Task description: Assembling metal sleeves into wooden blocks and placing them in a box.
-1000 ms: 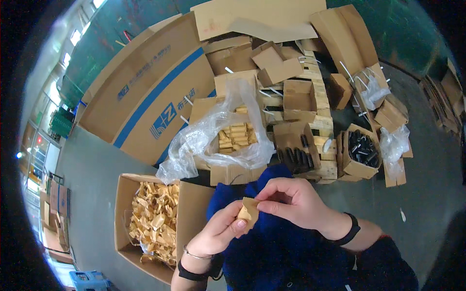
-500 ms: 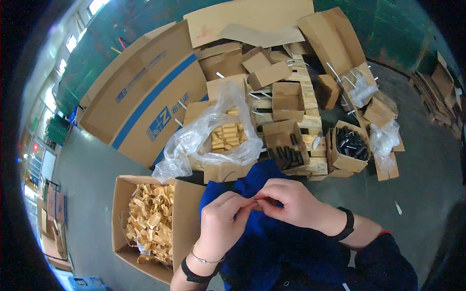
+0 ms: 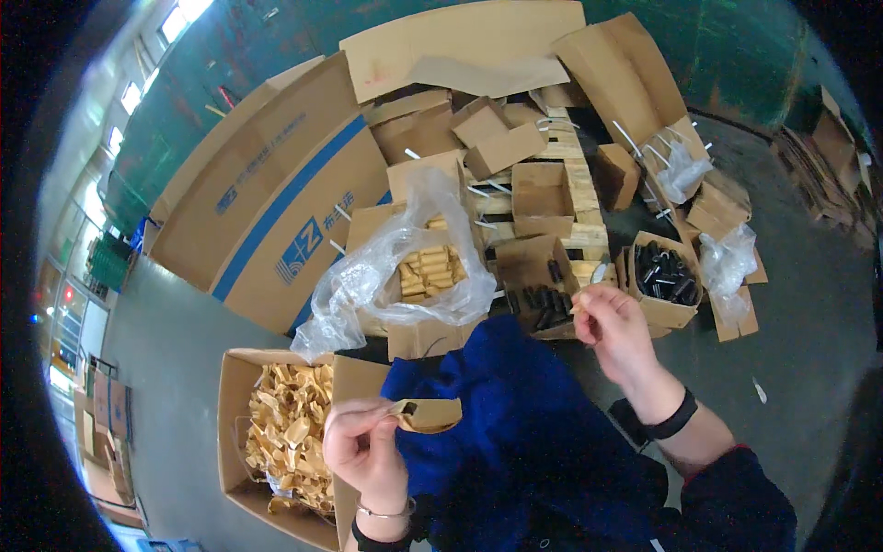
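In the head view, an open brown cardboard box full of crumpled tan paper pieces (image 3: 354, 377) stands at the left, its near right edge partly covered by the left forearm. Beyond it, a brown cardboard box lined with a crumpled clear plastic bag (image 3: 340, 299) holds tan paper-wrapped rolls (image 3: 428, 271); the bag's folds drape over its sides. To the right of that, an open brown cardboard box (image 3: 526, 256) holds black cylinders (image 3: 545, 299), and a second cardboard box of black cylinders (image 3: 664, 315) stands farther right. More open cartons sit on a pale wooden pallet (image 3: 589, 241), with a large cardboard panel with a blue stripe (image 3: 285, 198) leaning behind at the left. Dark blue cloth (image 3: 515, 432) lies between the forearms.

The left hand (image 3: 365, 440) pinches one end of a tan, partly opened paper sleeve (image 3: 432, 416) between thumb and fingers; the sleeve sticks out over the blue cloth. The right hand (image 3: 609, 327), raised just beside the nearer black cylinders, has thumb and fingertips drawn together; whatever tan sliver shows there is too small to tell.
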Tool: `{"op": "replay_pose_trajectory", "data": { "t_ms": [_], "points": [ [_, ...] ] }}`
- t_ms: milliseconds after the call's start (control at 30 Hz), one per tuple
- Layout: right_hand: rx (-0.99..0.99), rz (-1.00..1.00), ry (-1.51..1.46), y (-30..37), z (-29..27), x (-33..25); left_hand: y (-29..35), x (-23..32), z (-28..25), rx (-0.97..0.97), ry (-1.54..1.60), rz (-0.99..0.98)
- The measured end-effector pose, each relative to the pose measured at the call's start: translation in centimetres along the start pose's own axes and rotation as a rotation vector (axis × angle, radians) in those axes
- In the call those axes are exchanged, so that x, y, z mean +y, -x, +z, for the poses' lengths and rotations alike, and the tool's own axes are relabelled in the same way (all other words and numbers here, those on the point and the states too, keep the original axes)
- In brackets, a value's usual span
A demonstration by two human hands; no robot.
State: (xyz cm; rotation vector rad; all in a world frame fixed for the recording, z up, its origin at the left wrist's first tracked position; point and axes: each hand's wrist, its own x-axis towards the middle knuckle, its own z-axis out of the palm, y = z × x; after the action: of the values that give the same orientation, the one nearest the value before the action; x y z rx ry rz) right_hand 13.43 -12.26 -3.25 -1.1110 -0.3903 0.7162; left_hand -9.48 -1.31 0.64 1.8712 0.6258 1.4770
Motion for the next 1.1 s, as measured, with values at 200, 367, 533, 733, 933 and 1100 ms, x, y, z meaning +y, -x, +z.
{"op": "replay_pose_trajectory", "data": {
  "t_ms": [200, 367, 533, 733, 933, 1100],
  "points": [
    [-0.367, 0.407, 0.094, 2.0, 2.6, -0.4, 0.2, -0.5, 1.3, -0.311, 0.347, -0.161],
    [-0.695, 0.424, 0.030, 3.1, 3.8, 1.2, 0.5, -0.9, 1.9, -0.485, 0.473, -0.231],
    [-0.810, 0.343, 0.159, 3.7, 4.0, 0.2, 0.8, -1.4, 2.2, -0.550, 0.528, -0.331],
    [-0.886, -0.109, 0.610, 4.2, 4.2, -0.2, 0.5, -2.0, 2.7, -0.633, 0.569, -0.411],
    [-0.677, -0.256, 0.879, 4.3, 4.0, -0.4, -0.7, 0.7, 2.4, -0.923, -0.158, -0.193],
    [-0.693, -0.330, 1.072, 4.3, 4.1, -0.7, -0.5, 0.7, 2.8, -0.923, -0.204, -0.144]
  ]
}}
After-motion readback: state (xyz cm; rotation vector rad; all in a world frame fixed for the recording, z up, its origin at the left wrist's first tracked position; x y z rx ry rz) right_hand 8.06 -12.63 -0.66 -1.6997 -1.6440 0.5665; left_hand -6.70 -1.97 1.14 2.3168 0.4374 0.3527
